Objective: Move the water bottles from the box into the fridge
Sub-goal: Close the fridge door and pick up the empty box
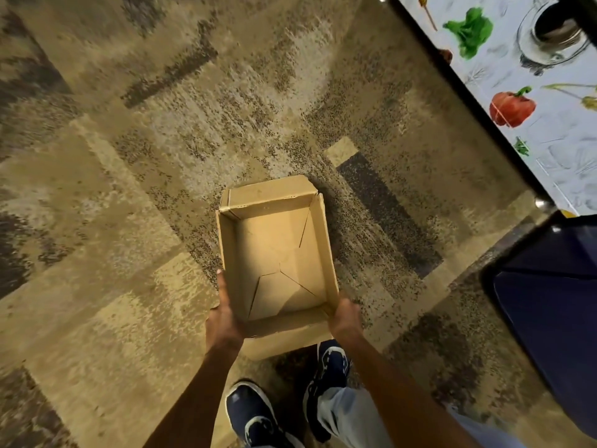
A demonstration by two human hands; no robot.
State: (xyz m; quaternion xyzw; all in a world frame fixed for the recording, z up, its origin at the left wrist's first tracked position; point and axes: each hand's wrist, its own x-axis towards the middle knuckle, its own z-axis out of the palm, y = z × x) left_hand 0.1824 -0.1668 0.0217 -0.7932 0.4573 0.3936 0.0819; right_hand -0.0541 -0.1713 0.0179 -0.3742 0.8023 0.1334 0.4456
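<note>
Right now both hands hold the cardboard box [277, 253] at its near end: left hand [224, 321] grips the left wall w/ fingers along the outside, right hand [344, 318] grips the near right corner. Box is open-topped, no bottles inside, held over patterned carpet [129, 189]. Wide carpet room left of and beyond the box. Right of box: a vegetable-printed panel [517, 92] w/ dark edge, and a dark blue bin [549, 302]. No readable writing on box.
</note>
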